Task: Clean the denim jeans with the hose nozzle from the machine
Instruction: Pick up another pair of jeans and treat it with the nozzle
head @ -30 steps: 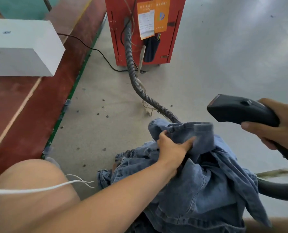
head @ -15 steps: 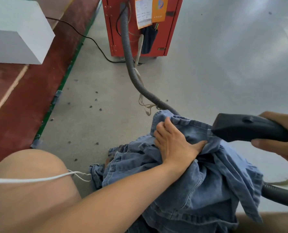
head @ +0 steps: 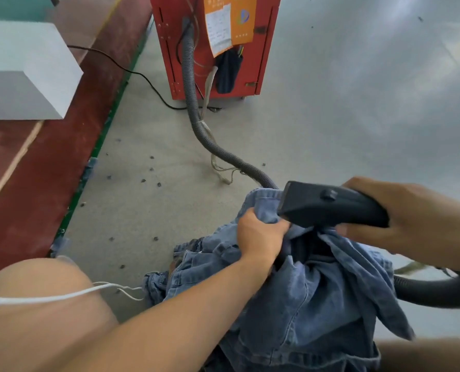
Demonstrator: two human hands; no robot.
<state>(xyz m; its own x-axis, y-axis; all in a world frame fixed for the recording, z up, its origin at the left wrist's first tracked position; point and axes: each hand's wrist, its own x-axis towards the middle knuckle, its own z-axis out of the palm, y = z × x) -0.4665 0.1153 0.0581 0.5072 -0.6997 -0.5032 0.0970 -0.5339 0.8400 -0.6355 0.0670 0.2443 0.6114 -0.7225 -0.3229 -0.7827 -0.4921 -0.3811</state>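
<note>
Both hands (head: 261, 234) clenched, jeans (head: 317, 299), nozzle (head: 330, 208).

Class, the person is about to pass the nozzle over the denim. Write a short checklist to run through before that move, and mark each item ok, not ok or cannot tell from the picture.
1. Right hand has a firm grip on the nozzle: ok, fingers wrap round its rear.
2. Left hand holds the jeans: ok, it bunches a fold of denim beside the nozzle mouth.
3. Nozzle mouth meets the denim: ok, its front edge lies against the held fold.
4. Hose joined to the red machine: ok, it runs up into the cabinet front.
5. Machine switched on: cannot tell.
6. Denim spread flat: not ok, it lies crumpled in a heap.
</note>
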